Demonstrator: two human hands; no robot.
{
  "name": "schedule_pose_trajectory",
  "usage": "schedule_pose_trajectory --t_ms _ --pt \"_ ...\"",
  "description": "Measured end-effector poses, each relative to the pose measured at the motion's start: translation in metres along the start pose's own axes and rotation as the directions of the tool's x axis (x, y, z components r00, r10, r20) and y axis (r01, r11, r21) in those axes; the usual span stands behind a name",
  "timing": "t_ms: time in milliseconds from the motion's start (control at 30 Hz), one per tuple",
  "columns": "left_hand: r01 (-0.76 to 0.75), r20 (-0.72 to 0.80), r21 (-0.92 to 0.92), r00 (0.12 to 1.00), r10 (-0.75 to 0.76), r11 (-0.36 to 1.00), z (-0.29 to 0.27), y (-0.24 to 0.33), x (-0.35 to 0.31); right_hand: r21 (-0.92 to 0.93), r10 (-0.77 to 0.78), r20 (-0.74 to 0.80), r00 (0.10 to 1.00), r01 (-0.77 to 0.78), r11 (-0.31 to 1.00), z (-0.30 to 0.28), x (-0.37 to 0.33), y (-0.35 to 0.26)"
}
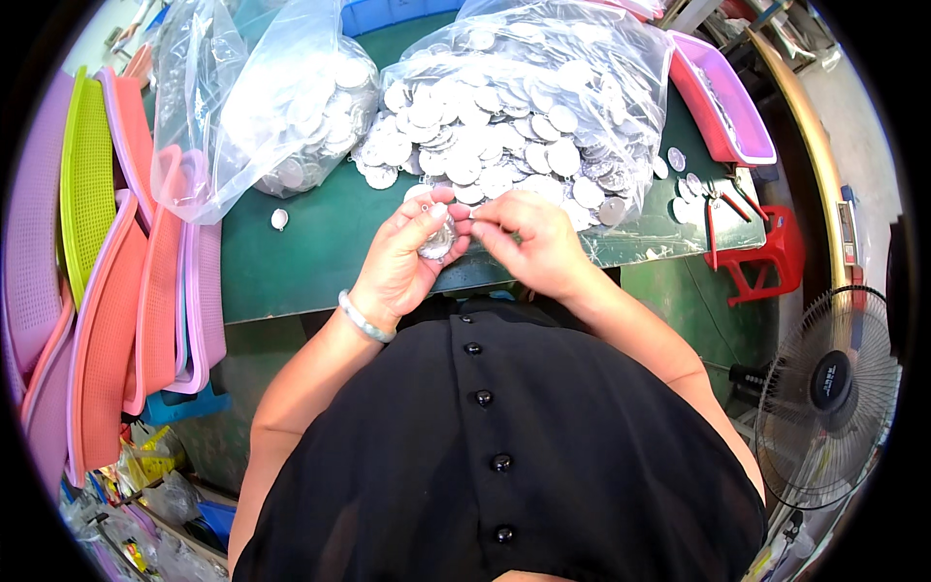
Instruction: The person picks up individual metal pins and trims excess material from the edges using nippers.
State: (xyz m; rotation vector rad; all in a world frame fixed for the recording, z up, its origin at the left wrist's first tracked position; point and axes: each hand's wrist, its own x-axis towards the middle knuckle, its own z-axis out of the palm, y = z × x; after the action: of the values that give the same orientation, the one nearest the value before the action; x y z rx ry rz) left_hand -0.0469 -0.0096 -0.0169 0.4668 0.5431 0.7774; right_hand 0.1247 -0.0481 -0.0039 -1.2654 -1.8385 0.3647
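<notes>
Above the table's near edge, my left hand (400, 247) holds a round silver medallion (439, 241) in its curled fingers, the thumb lying over it. A small loop shows at the medallion's rim. Close beside it, my right hand (533, 242) has thumb and forefinger pinched together near the left fingertips. What the pinch holds is too small to make out. Just beyond both hands, a heap of similar silver discs (465, 167) spills from a clear plastic bag (621, 107) onto the green table (281, 267).
A second clear bag (208, 126) of discs stands at the back left, near a single disc (279, 219). Red-handled pliers (712, 233) lie at the right edge, before a pink basket (713, 107). Stacked plastic baskets (107, 291) flank the left; a red stool (776, 254) and fan (827, 388) stand right.
</notes>
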Motion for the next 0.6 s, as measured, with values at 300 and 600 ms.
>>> schedule_pose_trajectory --t_ms 300,600 --pt "0.079 -0.045 -0.076 0.996 -0.082 0.994 -0.01 0.005 -0.003 -0.523 0.038 -0.017 0.999 -0.041 0.852 -0.019 0.009 0.018" --pt "0.081 -0.08 0.132 0.994 -0.07 0.988 -0.007 0.002 0.0 -0.465 0.097 0.017 0.995 -0.078 0.882 -0.016 0.016 0.024"
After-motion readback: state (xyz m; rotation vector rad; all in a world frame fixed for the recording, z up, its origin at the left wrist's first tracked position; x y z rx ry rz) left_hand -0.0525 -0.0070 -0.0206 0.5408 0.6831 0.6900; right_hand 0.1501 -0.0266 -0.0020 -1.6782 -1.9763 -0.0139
